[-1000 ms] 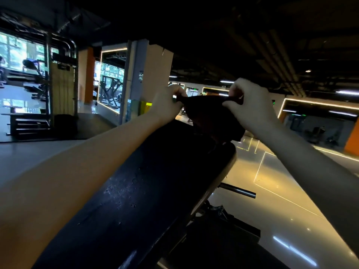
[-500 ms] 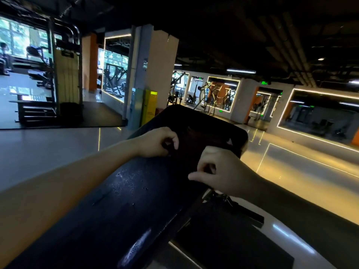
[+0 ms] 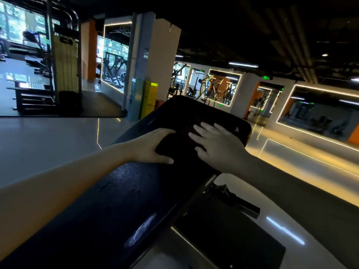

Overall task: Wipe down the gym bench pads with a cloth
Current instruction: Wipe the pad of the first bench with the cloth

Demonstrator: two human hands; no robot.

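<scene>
Bench pad (image 3: 120,200), long, dark and tilted up over a glossy gym floor (image 3: 38,144), looks firm and slick, beaded with droplets (image 3: 126,171). Cloth (image 3: 181,136), dark and probably soft and light, lies on its upper end. Left hand (image 3: 151,146) grips the cloth's edge; right hand (image 3: 219,150) presses it flat, fingers (image 3: 202,129) spread.

Bench pad (image 3: 120,200): long, dark, glossy upholstery, sloping up and away, with its rounded top end beyond the fingertips. Fine droplets beaded its surface just below the left thumb. Cloth (image 3: 181,137): dark, hard to make out against the pad, lying flat on the upper section. Its left end was held between the left hand's (image 3: 153,146) thumb and fingers. Its right part lay under the right hand's (image 3: 217,147) spread, straight fingers.
</scene>
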